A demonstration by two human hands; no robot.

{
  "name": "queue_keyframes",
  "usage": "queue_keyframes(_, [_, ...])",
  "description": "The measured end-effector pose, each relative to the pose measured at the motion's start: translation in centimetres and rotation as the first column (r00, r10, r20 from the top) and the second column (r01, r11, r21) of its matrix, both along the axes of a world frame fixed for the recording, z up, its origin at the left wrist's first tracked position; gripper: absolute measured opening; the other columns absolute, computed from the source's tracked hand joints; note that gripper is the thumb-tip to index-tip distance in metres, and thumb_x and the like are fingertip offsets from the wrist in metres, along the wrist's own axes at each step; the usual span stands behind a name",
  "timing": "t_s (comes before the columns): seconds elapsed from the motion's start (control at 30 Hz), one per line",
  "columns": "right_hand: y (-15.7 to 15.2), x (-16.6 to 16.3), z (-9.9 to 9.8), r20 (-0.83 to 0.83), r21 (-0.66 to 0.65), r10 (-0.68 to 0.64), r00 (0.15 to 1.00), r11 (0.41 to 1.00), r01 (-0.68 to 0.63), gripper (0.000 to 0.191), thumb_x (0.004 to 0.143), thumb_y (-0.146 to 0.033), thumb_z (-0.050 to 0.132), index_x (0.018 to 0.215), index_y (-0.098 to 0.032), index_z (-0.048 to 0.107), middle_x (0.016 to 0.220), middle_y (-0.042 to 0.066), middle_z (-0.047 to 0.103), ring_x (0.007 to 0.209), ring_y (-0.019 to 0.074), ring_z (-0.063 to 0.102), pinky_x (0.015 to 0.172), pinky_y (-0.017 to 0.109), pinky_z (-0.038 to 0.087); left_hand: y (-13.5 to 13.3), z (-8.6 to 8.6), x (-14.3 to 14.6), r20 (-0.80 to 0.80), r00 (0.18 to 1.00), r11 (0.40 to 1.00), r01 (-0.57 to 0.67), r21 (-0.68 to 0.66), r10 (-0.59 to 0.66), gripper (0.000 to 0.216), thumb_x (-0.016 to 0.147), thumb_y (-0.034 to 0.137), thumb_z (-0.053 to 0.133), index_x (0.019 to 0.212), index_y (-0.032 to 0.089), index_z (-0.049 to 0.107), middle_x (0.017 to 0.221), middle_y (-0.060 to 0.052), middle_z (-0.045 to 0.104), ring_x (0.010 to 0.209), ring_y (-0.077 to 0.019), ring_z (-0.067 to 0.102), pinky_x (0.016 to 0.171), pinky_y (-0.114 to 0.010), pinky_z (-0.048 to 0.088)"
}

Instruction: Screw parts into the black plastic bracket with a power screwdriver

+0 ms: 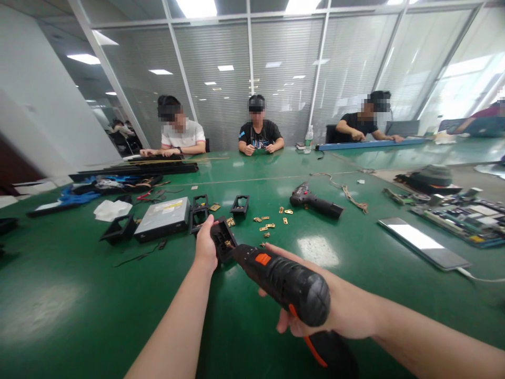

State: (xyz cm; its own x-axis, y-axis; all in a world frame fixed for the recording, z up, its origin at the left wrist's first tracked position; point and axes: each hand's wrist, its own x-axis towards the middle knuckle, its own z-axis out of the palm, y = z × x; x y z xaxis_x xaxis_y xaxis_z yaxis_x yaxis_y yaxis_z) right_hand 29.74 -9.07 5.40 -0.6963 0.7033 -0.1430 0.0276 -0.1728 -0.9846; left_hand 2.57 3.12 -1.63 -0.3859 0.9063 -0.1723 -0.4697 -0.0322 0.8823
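Observation:
My left hand (206, 245) is closed round the side of a black plastic housing (223, 237), tilted up above the green table. Small brass parts show inside the housing. In my right hand (335, 300) is a black and orange cordless drill (282, 279), its nose pointing left into the housing's lower edge. Whether the bit touches a screw is hidden. Beyond the housing lie several small brass plates (269, 226) and a black frame (240, 205). More black frames (198, 217) stand just left of the housing.
A second drill (315, 201) lies behind, right of the brass plates. At right are a phone (424, 243) with a cable and circuit boards (469, 213). At left sits a grey disc drive (163, 218) beside white tissue (112, 210). Several people sit across the table.

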Motion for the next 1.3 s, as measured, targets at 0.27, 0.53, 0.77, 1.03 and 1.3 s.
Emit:
queue_keyframes(0.27, [1.7,1.2,-3.4,-0.128,-0.093,0.07,0.989,0.992,-0.082,0.139,0.065,-0.019,0.102,0.173,-0.032,0.016,0.107,0.002,0.073,0.067,0.0125,0.068,0.061,0.024,0.054,-0.1,0.1,0.1,0.003,1.0,1.0,0.027,-0.015,-0.027,0.033,0.092,0.053,0.068,0.096,0.02,0.063,0.066,-0.004,0.07,0.055,-0.0256,0.072,0.051,-0.034,0.059])
queue_keyframes(0.53, [1.2,1.0,-5.0,-0.386,-0.002,0.21,0.898,0.974,-0.228,0.172,0.058,-0.076,0.098,0.172,-0.023,-0.019,0.088,0.001,0.07,0.069,0.0154,0.063,0.063,0.025,0.049,-0.2,-0.1,0.1,0.013,1.0,1.0,0.02,-0.024,-0.02,0.034,0.091,0.053,0.069,0.097,0.019,0.064,0.069,-0.005,0.072,0.053,-0.0245,0.071,0.049,-0.033,0.058])
queue_keyframes(0.77, [0.8,1.3,-4.7,-0.325,0.11,0.212,0.922,0.976,-0.186,0.141,0.079,-0.089,0.074,0.174,-0.022,-0.005,0.096,0.006,0.067,0.066,0.0151,0.06,0.062,0.026,0.048,-0.1,-0.3,-0.1,0.009,1.0,1.0,0.026,-0.013,-0.026,0.038,0.088,0.056,0.072,0.1,0.02,0.063,0.072,-0.005,0.073,0.055,-0.0262,0.072,0.05,-0.035,0.058])
queue_keyframes(1.03, [0.2,1.0,-4.2,-0.29,0.135,0.074,0.954,0.99,-0.036,0.12,0.084,-0.086,0.066,0.17,-0.018,0.018,0.109,0.014,0.065,0.065,0.0197,0.067,0.053,0.028,0.049,-0.1,-0.3,-0.1,-0.012,1.0,1.0,0.023,-0.002,-0.023,0.039,0.086,0.056,0.073,0.097,0.02,0.063,0.071,-0.005,0.074,0.055,-0.027,0.073,0.053,-0.036,0.058])
queue_keyframes(1.3, [-0.4,0.8,-4.2,-0.284,0.108,0.048,0.958,0.994,-0.018,0.123,0.083,-0.09,0.062,0.171,-0.02,0.012,0.105,0.012,0.065,0.064,0.0185,0.065,0.055,0.028,0.049,-0.2,-0.4,-0.1,-0.028,0.999,0.999,0.034,0.013,-0.034,0.042,0.081,0.058,0.076,0.093,0.021,0.062,0.07,-0.005,0.073,0.056,-0.0268,0.072,0.053,-0.036,0.057])
